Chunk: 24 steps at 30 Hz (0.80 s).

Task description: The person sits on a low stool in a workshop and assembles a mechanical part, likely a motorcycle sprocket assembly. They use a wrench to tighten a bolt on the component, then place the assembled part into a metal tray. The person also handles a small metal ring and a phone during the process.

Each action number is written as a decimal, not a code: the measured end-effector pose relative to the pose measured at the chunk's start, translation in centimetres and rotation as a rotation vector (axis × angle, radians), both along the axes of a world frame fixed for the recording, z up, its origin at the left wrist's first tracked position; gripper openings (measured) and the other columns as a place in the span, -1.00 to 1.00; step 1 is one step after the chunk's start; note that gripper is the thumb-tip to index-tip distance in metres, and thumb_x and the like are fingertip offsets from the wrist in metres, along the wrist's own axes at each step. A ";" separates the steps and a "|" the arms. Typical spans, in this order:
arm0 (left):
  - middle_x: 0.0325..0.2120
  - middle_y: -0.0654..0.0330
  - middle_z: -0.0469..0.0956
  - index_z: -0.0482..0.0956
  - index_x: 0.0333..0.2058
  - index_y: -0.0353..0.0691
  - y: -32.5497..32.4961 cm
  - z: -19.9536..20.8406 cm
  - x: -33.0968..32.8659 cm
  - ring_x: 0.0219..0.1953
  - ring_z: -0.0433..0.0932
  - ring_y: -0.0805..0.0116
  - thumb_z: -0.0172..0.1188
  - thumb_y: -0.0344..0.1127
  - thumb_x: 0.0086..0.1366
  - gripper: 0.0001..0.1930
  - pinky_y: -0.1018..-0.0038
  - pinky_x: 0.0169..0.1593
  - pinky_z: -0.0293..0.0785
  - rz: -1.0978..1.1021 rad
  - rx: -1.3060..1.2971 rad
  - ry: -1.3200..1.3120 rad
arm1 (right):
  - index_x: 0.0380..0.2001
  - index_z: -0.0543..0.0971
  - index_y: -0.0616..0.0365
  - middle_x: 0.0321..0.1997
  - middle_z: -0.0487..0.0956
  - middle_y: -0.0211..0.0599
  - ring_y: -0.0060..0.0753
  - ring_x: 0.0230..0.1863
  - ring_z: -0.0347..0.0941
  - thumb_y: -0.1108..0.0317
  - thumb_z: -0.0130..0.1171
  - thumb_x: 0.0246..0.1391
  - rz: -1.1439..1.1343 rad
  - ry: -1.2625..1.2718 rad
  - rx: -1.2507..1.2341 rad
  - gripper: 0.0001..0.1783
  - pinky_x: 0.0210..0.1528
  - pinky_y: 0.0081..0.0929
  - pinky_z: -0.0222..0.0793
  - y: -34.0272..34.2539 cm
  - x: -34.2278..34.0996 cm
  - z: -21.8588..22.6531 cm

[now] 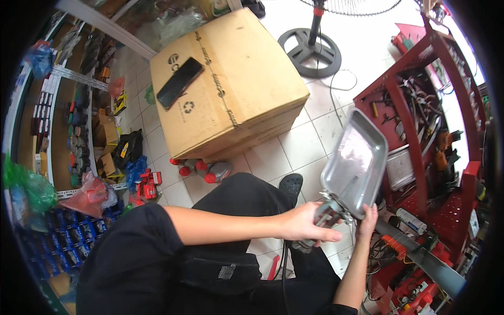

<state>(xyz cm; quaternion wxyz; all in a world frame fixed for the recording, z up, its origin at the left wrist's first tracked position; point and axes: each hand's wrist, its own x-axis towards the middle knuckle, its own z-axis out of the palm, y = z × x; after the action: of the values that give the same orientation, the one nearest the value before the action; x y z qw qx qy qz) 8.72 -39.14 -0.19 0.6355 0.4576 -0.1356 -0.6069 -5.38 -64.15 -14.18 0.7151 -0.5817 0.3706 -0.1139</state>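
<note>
My left hand point(302, 223) is closed around a grey metal mechanical part point(329, 211), whose exact kind I cannot make out. The thumb points right and the fingers are partly hidden behind the part. Just to the right, my right hand point(367, 224) grips the near end of a shallow silver metal tray point(344, 168) with rounded corners. That tray is tilted up, and the metal part overlaps its near left edge. Something thin and grey shows in the tray near this end, too blurred to name.
A large cardboard box point(257, 68) with a black phone point(180, 82) on it stands ahead. Red-capped bottles point(218, 172) sit by its base. On the right is a red tool rack point(409, 115) with pliers and other tools. Shelves point(79, 73) line the left; a fan base point(310, 52) stands beyond.
</note>
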 end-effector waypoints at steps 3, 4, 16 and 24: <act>-0.50 0.22 0.46 0.34 -0.18 -0.31 5.7 4.2 1.3 -0.54 0.47 0.52 0.25 -0.26 0.11 -0.62 0.58 -0.43 0.47 0.168 -0.085 0.151 | -0.19 0.45 0.23 -0.27 0.51 -0.42 -0.63 -0.27 0.39 0.46 -0.01 -0.01 0.043 -0.130 0.114 -0.74 -0.14 -0.66 0.25 5.8 2.7 5.9; -0.48 0.19 0.47 0.33 -0.15 -0.32 7.8 5.4 2.1 -0.47 0.49 0.49 0.21 -0.31 0.14 -0.64 0.57 -0.38 0.48 0.211 -0.159 0.157 | -0.18 0.45 0.23 -0.25 0.51 -0.42 -0.62 -0.25 0.39 0.46 0.00 -0.01 0.060 -0.155 0.086 -0.73 -0.12 -0.66 0.24 7.4 4.1 7.4; -0.58 0.19 0.48 0.32 -0.07 -0.15 22.4 4.0 2.5 -0.61 0.50 0.36 -0.17 0.09 0.29 -0.55 0.51 -0.52 0.47 0.653 -0.115 0.055 | -0.34 0.48 0.24 -0.48 0.50 -0.15 -0.34 -0.43 0.41 0.24 0.03 -0.10 0.178 -0.097 -0.497 -0.70 -0.36 -0.42 0.31 20.8 23.4 8.1; -0.64 0.14 0.49 0.39 -0.19 -0.19 22.4 6.0 0.9 -0.66 0.49 0.33 -0.20 0.13 0.28 -0.53 0.51 -0.55 0.46 0.616 0.004 0.071 | -0.10 0.35 0.27 -0.11 0.47 0.09 0.05 -0.04 0.38 -0.16 0.01 -0.05 0.471 0.329 -0.696 -0.32 -0.03 -0.24 0.28 19.7 22.2 8.5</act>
<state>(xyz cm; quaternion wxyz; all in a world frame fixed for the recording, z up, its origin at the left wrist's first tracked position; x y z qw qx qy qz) 9.66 -16.72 5.77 0.7931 0.4569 0.0329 -0.4014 16.79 -44.45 -5.71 0.4147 -0.8665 0.2765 0.0280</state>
